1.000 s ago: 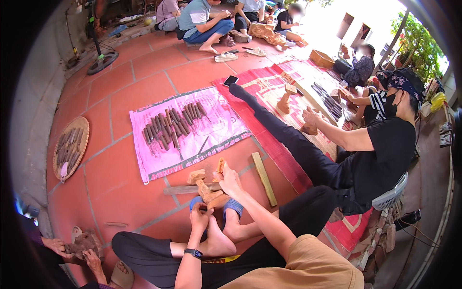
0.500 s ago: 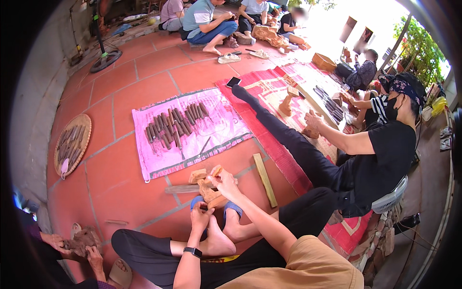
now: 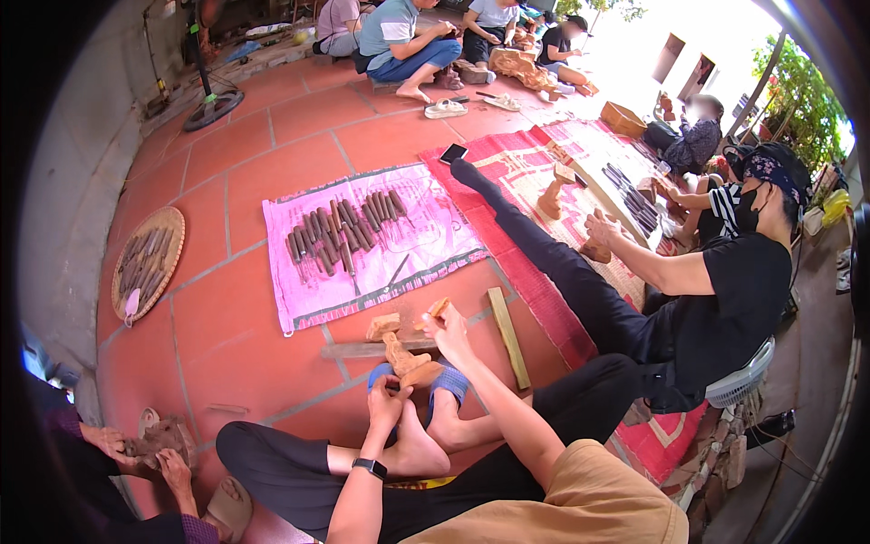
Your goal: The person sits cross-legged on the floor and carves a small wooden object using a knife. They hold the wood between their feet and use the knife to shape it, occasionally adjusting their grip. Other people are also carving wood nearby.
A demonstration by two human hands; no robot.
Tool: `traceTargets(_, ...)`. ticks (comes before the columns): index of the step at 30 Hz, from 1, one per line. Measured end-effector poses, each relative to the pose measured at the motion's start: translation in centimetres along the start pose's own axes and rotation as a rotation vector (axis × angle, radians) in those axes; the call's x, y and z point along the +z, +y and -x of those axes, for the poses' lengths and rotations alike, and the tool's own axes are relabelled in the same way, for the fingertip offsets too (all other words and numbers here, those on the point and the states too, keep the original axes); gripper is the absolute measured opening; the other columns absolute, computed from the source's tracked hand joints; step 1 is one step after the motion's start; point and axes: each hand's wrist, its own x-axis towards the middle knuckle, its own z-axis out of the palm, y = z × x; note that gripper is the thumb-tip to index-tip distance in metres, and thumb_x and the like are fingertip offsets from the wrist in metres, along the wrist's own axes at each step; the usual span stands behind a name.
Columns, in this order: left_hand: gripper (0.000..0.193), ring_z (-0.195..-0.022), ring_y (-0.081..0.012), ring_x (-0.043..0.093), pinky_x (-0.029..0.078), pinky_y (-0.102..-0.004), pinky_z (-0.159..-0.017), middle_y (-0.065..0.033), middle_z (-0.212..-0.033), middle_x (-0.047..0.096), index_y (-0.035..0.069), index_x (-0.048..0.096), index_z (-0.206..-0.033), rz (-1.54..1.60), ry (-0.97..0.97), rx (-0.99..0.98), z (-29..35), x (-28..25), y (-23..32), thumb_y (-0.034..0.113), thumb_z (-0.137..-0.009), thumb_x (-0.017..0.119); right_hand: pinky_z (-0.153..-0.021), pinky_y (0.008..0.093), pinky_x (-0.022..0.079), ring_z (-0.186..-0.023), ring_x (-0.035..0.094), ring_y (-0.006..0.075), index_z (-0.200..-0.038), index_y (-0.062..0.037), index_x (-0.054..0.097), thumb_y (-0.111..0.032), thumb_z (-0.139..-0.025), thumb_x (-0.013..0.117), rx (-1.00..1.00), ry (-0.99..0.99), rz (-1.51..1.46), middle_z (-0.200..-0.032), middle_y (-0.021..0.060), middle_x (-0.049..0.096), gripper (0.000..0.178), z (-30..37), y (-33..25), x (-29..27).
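A carved wooden figure (image 3: 396, 352) with a block-like end leans between my feet, its lower end toward me. My left hand (image 3: 387, 402) is closed on that lower end, fingers partly hidden behind it. Up and to the right of the carving, my right hand (image 3: 448, 334) pinches a small flat orange-tan piece (image 3: 433, 312), whose kind I cannot make out. That piece is apart from the carving. Behind the carving, a grey wooden strip (image 3: 352, 350) lies across the tiles. Blue slippers (image 3: 450, 382) are on my feet.
Ahead, several wooden-handled carving tools (image 3: 331, 231) lie on a pink sheet (image 3: 417, 249). A round basket (image 3: 172, 222) of tools sits left. A wooden bar (image 3: 508, 338) lies right. Co-workers sit around, one with a leg (image 3: 553, 263) stretched over the red mat (image 3: 498, 150).
My right hand has lifted off the carving, up and to the right, with the small piece still pinched. My left hand stays on the lower end. The whole view has shifted slightly.
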Motion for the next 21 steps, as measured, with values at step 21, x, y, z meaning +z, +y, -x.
traceTargets(21, 0.031, -0.065, -0.0168, 0.064, 0.051, -0.0329, -0.062, -0.0088, -0.074, 0.067, 0.003, 0.066, -0.099, 0.041, -0.025, -0.053, 0.3, -0.2, -0.1, 0.018, -0.076, 0.081, -0.068, 0.0296, 0.049, -0.073, 0.062, 0.0111, -0.085, -0.0043, 0.066, -0.005, -0.079, 0.073, -0.166, 0.162, 0.036, -0.075, 0.0050, 0.068, 0.009, -8.9, 0.7, -3.8)
